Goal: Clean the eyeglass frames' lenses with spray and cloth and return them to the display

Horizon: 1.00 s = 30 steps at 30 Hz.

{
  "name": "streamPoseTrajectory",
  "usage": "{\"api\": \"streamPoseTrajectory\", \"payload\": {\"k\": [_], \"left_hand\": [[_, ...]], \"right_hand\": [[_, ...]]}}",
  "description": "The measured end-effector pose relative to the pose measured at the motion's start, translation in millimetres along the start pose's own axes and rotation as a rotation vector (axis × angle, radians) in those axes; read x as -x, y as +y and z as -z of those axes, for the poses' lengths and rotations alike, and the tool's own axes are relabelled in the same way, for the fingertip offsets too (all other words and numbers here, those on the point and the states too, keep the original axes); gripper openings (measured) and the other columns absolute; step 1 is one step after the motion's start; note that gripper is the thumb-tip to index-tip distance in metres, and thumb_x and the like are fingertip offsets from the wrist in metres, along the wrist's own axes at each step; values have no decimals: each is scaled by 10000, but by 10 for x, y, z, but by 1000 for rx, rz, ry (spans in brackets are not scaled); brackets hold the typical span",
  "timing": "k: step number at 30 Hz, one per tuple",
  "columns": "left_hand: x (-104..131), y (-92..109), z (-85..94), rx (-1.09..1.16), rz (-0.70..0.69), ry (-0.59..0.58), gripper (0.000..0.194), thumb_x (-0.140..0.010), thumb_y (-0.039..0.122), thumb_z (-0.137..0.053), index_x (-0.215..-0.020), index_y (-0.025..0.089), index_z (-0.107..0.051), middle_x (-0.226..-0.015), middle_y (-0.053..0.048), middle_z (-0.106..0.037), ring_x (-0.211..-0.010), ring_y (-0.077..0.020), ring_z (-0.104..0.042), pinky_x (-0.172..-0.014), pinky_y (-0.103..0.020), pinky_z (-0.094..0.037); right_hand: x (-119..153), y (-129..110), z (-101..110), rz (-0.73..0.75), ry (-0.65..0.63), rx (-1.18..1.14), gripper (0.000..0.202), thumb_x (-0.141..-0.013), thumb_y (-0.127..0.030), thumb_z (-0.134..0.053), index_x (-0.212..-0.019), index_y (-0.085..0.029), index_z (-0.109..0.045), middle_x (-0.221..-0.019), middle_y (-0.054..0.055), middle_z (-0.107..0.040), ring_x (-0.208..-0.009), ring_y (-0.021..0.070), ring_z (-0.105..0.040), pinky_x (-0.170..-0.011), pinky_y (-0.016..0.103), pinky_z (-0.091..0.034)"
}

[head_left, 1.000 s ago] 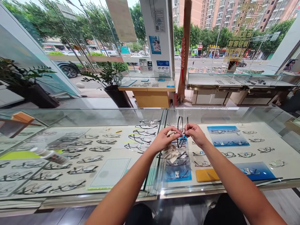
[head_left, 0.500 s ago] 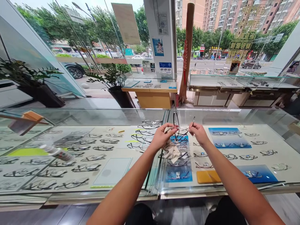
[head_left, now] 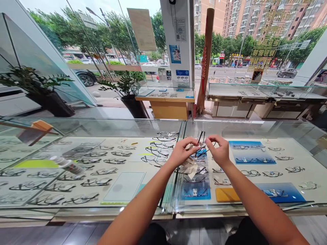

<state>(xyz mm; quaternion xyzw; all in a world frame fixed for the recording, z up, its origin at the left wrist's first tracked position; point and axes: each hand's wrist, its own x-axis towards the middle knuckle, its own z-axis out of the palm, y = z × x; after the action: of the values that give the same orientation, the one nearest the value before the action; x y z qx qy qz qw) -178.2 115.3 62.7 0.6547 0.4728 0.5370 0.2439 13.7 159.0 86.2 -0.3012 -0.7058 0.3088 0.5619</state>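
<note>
Above the glass counter, my left hand (head_left: 184,151) pinches a pair of dark-framed glasses (head_left: 200,139), which it holds tilted. A crumpled beige cloth (head_left: 189,168) hangs beneath the fingers of that hand. My right hand (head_left: 218,148) is closed at the right side of the glasses, its fingertips on a dark temple arm. Just below both hands, a blue display panel (head_left: 196,193) bearing several glasses lies inside the case.
Rows of glasses fill the glass display counter (head_left: 122,214). A white bottle (head_left: 66,165) lies tilted at left, near a wooden-edged stand (head_left: 42,126). An orange-yellow case (head_left: 227,194) is at lower right. Potted plants (head_left: 133,105) and a wooden post (head_left: 205,61) stand beyond.
The glasses have turned and tilted between my hands. My right hand has come closer to my left, its fingers more curled. The whole view has shifted slightly.
</note>
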Motion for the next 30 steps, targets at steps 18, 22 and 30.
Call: {"api": "streamPoseTrajectory", "payload": {"k": [18, 22, 30], "left_hand": [[-38, -8, 84, 97, 66, 227, 324, -812, 509, -822, -858, 202, -727, -998, -84, -786, -1001, -246, -721, -946, -377, -546], [-39, -5, 70, 105, 67, 179, 342, -803, 523, -829, -851, 201, -723, -1003, -84, -789, -1000, -249, -726, -955, -385, -553], [-20, -10, 61, 84, 84, 112, 319, -795, 492, -847, -880, 198, -758, -975, -80, -785, -952, -237, -716, -899, -359, -558]], "right_hand": [[-61, 178, -5, -279, -64, 16, 141, -682, -318, -615, -608, -241, -523, -608, -33, -508, -627, 147, -451, -629, 308, -368], [-59, 155, -15, -276, -89, -34, 146, -676, -324, -606, -598, -241, -515, -602, -34, -490, -624, 144, -434, -621, 304, -364], [-7, 59, -51, -264, -192, -132, 123, -668, -320, -631, -615, -232, -563, -628, -24, -528, -629, 138, -453, -590, 288, -366]]}}
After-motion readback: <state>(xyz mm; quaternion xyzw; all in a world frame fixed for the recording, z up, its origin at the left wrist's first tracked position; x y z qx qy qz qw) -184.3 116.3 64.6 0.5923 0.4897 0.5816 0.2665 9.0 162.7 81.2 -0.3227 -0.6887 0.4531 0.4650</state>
